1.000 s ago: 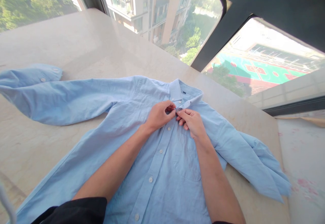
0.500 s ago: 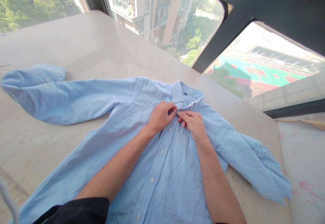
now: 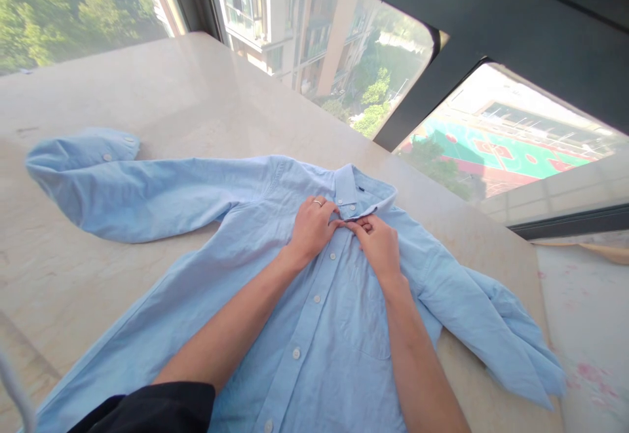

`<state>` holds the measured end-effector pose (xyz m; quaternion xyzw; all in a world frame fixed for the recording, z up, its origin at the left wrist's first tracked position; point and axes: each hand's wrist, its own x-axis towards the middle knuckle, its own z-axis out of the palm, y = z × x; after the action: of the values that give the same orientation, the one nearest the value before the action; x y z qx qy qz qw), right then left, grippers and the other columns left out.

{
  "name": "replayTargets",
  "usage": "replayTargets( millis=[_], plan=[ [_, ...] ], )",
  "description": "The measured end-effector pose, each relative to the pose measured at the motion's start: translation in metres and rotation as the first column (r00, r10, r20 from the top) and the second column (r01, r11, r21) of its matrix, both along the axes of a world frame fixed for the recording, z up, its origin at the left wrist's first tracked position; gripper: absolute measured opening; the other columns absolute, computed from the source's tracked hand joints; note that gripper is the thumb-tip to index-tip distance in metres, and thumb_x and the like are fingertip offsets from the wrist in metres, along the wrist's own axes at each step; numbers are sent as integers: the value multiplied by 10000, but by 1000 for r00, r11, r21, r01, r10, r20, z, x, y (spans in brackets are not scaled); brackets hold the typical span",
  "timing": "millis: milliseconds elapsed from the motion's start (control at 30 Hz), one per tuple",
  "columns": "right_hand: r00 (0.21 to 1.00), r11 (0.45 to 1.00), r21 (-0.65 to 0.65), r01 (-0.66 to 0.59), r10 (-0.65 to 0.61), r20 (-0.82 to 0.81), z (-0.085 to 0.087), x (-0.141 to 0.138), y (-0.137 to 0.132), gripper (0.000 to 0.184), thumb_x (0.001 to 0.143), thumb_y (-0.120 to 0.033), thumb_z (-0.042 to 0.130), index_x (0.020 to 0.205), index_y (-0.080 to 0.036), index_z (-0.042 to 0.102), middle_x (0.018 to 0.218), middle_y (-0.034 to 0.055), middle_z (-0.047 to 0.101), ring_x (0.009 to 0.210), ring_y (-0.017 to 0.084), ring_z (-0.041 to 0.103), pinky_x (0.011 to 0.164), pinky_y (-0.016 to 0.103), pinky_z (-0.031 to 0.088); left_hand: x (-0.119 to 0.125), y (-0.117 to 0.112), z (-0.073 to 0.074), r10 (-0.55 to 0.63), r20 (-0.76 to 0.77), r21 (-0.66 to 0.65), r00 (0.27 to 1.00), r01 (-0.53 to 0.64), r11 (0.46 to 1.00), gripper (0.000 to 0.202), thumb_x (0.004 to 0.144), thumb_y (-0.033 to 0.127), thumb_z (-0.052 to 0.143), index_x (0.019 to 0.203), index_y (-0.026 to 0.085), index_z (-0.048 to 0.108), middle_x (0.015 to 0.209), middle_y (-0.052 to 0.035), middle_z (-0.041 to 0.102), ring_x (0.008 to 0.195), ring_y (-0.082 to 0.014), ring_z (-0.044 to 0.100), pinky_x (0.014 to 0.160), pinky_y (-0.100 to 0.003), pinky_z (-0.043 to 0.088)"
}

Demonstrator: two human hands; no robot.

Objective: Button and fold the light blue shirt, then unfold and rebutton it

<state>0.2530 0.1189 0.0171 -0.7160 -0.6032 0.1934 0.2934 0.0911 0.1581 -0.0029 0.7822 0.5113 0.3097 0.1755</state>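
A light blue button-up shirt (image 3: 236, 256) lies face up with its sleeves spread to both sides. White buttons run down its front placket (image 3: 307, 325), and those below my hands are fastened. Just under the collar (image 3: 371, 190), my left hand (image 3: 314, 226), with a ring on one finger, pinches the placket's edge. Close against it, my right hand (image 3: 377, 243) grips the same stretch of cloth between thumb and fingers. The fingertips of both hands meet there and hide the button between them. A chest pocket (image 3: 366, 321) shows beside my right forearm.
The shirt rests on a pale marble-like ledge (image 3: 196, 99) beside dark-framed windows (image 3: 413, 112). A floral-patterned cloth (image 3: 590, 328) lies at the right edge. A white cord-like thing (image 3: 17, 394) crosses the lower left corner.
My fingertips have drawn closer together at the placket below the collar, and the right fingers have curled differently. The view has shifted slightly, so the shirt sits a little lower.
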Motion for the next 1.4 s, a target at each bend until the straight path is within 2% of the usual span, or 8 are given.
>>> replayTargets(
  millis=[200,333,400,533,767,1000,1200,1400],
  plan=[
    [978,967,186,-172,145,151,1,6,1,258,901,-412,610,730,-219,618,708,20,622,625,174,565,630,308,462,0,-2,-2,-38,-36,105,999,42,994,358,871,228,661,1227,252,635,1334,-132,566,1239,-287,522,963,-435,461],
    [963,883,396,-251,186,197,3,13,2,103,933,-277,566,963,-218,646,957,77,647,858,208,626,725,341,529,0,-3,-3,-154,-120,110,981,167,980,298,941,209,544,1218,268,637,1448,-103,525,1409,-277,391,1037,-470,403],
    [957,854,447,-265,176,231,2,17,2,206,938,-251,556,1128,-224,630,1145,118,627,1059,244,612,795,375,548,0,-3,-1,-169,-139,74,976,181,981,295,964,253,512,1235,229,626,1431,-117,549,1409,-284,399,1046,-479,395],
    [927,856,390,-340,235,293,-3,25,5,352,956,-230,519,1300,-259,585,1353,118,563,1224,257,562,892,406,550,-1,-3,6,-158,-195,27,968,167,986,359,1010,346,403,1259,200,618,1462,-130,519,1419,-283,388,1080,-480,377],
    [920,848,383,-365,266,288,-7,45,11,315,950,-152,456,1094,-246,720,999,71,708,956,207,673,854,370,550,-6,-6,7,-240,-387,-76,890,229,971,597,984,512,408,1485,188,404,1591,-172,300,1496,-316,218,1194,-577,183],
    [947,899,312,-308,259,188,-1,48,10,204,927,-242,549,981,-231,745,958,66,738,903,217,685,808,363,545,-1,-9,1,-137,-364,10,921,151,988,676,961,623,332,1472,190,423,1576,-171,337,1488,-308,245,1209,-564,154],
    [973,974,103,-200,185,140,8,42,20,187,882,-291,596,924,-223,765,948,66,760,858,239,691,776,374,532,-1,-7,1,-147,-328,18,933,161,987,623,981,568,343,1456,179,446,1551,-188,375,1478,-323,266,1202,-575,178],
    [973,970,130,-206,190,131,14,27,40,210,872,-230,564,937,-241,763,986,46,768,923,239,697,854,380,521,-8,3,0,-163,-147,32,976,170,985,408,1008,398,400,1313,221,604,1482,-150,478,1412,-278,399,1184,-539,273]
  ],
)
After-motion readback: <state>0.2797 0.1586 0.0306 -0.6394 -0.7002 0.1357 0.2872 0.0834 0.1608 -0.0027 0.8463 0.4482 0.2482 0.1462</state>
